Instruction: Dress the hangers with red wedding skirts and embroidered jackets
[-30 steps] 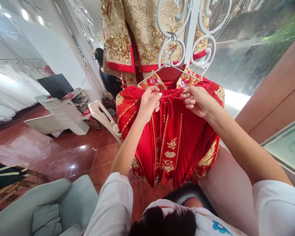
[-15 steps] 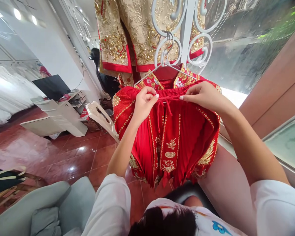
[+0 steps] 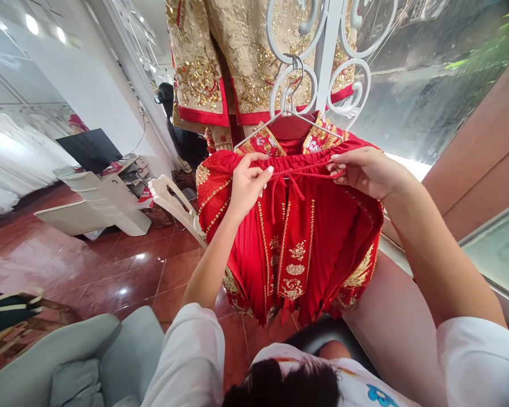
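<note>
A red pleated skirt [image 3: 322, 243] with gold embroidery hangs before me, its gathered elastic waist uppermost. At the waist a thin red drawstring [image 3: 297, 186] is tied in a bow, with loose ends dangling. My left hand [image 3: 246, 183] is closed at the left of the bow, thumb and forefinger pinching the cord. On the other side my right hand [image 3: 367, 172] pinches the cord, which is stretched out from the knot. Behind the skirt, a red embroidered jacket [image 3: 318, 135] shows its collar on a metal hanger [image 3: 254, 134].
White scrolled ironwork [image 3: 322, 68] carries the hanger. A gold sequinned garment [image 3: 254, 56] hangs behind, and a window stands at right. To the left are a white chair [image 3: 176, 203], a desk with a monitor [image 3: 89, 150] and a grey armchair [image 3: 131, 350]. A person in dark clothes [image 3: 189, 141] is beyond.
My right hand has moved outward to the right, drawing the cord away from the knot. My left hand stays near the bow.
</note>
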`<action>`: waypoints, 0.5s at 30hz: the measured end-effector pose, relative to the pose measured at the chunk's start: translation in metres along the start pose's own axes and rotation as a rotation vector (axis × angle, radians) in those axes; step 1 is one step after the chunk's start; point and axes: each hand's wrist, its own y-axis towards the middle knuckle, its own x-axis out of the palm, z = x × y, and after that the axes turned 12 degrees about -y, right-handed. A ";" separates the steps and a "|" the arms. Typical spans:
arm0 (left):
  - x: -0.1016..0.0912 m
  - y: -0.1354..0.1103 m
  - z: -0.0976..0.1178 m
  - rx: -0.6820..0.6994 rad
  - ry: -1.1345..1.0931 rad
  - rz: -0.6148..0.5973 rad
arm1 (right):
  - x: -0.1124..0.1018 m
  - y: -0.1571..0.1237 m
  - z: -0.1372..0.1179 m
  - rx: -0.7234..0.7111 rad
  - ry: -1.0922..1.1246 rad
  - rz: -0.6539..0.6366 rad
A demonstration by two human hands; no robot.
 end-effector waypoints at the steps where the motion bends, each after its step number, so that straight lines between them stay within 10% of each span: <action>1: -0.001 -0.001 0.000 0.005 0.002 -0.005 | -0.002 -0.001 0.000 0.011 0.004 -0.007; 15: 0.028 0.015 -0.012 0.233 -0.005 0.077 | 0.060 0.005 0.002 -0.308 0.141 0.064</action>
